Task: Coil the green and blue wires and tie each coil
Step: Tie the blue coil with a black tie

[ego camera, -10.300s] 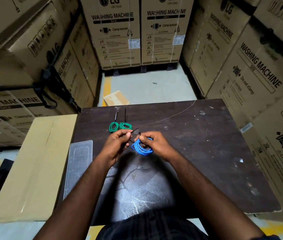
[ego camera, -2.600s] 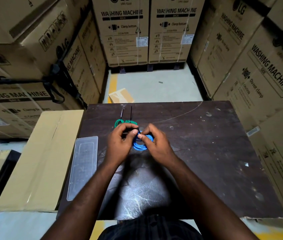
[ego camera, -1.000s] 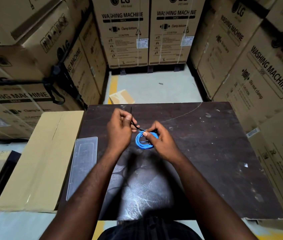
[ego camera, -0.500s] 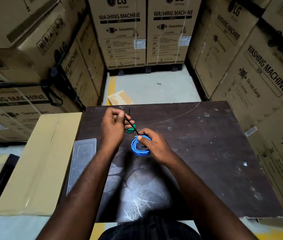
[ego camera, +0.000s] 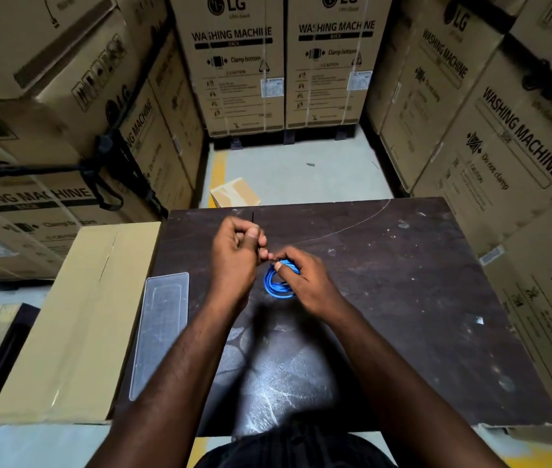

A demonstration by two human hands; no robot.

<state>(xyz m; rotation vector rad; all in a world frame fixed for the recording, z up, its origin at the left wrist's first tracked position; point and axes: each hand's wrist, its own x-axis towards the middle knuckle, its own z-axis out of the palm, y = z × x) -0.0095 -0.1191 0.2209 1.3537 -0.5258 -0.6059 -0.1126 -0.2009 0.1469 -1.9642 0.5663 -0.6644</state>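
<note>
Over the dark table (ego camera: pixel 403 298), your right hand (ego camera: pixel 305 282) pinches the blue coil (ego camera: pixel 276 288), likely light and springy, at its far edge while your left hand (ego camera: pixel 234 251) grips the tie (ego camera: pixel 262 245).

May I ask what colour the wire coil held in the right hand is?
Blue. The coil shows best in the head view, the only one.
</note>
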